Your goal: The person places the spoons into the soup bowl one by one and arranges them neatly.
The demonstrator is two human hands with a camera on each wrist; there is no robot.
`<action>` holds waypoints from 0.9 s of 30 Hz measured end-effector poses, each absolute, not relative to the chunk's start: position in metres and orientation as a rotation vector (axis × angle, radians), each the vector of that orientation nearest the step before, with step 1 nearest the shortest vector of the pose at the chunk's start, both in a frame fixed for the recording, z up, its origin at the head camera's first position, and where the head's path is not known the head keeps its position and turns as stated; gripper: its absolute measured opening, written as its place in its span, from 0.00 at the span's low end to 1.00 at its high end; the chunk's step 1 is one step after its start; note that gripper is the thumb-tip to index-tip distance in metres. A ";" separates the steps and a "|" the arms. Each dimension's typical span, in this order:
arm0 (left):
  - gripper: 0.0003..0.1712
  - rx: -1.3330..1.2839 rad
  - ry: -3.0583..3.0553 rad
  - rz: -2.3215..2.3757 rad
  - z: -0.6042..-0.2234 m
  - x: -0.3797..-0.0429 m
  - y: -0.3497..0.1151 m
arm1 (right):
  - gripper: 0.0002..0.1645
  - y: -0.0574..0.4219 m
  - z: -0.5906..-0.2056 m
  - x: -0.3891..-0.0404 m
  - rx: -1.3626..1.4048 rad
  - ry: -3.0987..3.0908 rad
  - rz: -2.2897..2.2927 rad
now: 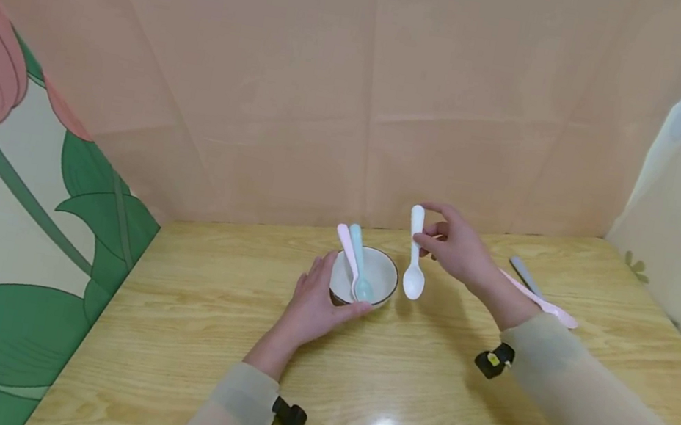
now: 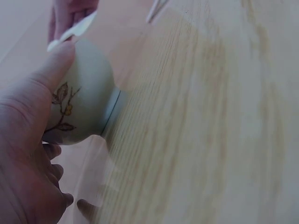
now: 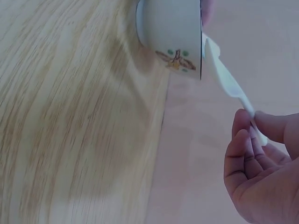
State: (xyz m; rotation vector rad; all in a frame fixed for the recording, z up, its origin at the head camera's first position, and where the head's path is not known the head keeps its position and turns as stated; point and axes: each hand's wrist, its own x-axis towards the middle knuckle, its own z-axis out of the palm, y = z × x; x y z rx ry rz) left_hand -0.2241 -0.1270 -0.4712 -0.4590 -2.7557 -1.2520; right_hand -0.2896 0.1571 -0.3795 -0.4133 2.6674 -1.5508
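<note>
My left hand (image 1: 314, 305) holds a white bowl (image 1: 381, 272) on the table, thumb along the near rim and fingers round its left side. Leaning in the bowl are a pink spoon (image 1: 347, 249) and a light blue spoon (image 1: 358, 245), their handles up over the far rim. Just right of the bowl, my right hand (image 1: 452, 243) pinches a white spoon (image 1: 413, 280) by its handle, scoop end downward. In the right wrist view, the scoop of this spoon overlaps the bowl's rim. A leafy branch print (image 2: 65, 109) decorates the bowl's outside.
Under my right forearm, another pink spoon (image 1: 558, 313) lies on the wooden table (image 1: 197, 316), with a grey handle (image 1: 524, 275) beside it. A plain peach sheet (image 1: 267, 82) hangs behind the table's far edge. Patterned sheets stand at left and right.
</note>
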 end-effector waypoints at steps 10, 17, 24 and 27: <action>0.65 -0.467 -2.760 -1.222 -0.472 -0.225 -0.127 | 0.39 0.139 -0.380 -0.292 -0.453 2.621 -1.640; 0.66 -0.453 -2.778 -1.231 -0.472 -0.225 -0.127 | 0.38 0.125 -0.381 -0.292 -0.461 2.585 -1.674; 0.65 -0.465 -2.770 -1.210 -0.473 -0.225 -0.127 | 0.37 0.112 -0.385 -0.292 -0.478 2.559 -1.692; 0.65 -0.468 -2.764 -1.209 -0.473 -0.224 -0.127 | 0.37 0.108 -0.387 -0.294 -0.470 2.559 -1.687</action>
